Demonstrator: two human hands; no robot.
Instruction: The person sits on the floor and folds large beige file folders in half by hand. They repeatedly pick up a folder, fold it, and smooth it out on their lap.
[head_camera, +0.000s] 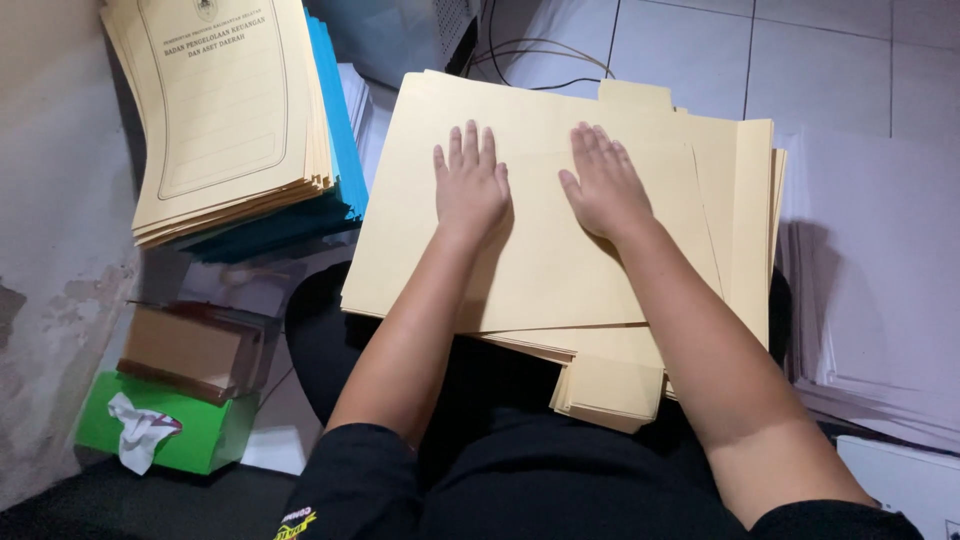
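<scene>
Head view, and it's the only one: both hands are pressed flat on a stack of manila folders (560, 260) that sits on the person's lap. Left hand (470, 185) and right hand (603, 187) lie side by side, palms down, fingers (470, 145) spread out straight and gripping nothing. That flat press looks like it's there to keep the top folder from sliding, since the pile is fanned out a bit and the lower edges hang over the black trousers (540, 470). Folder tabs stick out at the bottom edge, so the folders aren't squared up.

Up left there's a second pile of printed cream covers (225, 110) resting on blue folders (335, 150), leaning near the wall (50, 200). Probably parked there to stay within arm's reach. Below that sits a brown box or book (190, 350), hard to say which in the shadow, on top of a green tissue box (200, 435) with a tissue poking out. On the right, white paper stacks (870, 300) lie on the tiled floor (820, 60), and some cables (540, 60) run behind the folders.
</scene>
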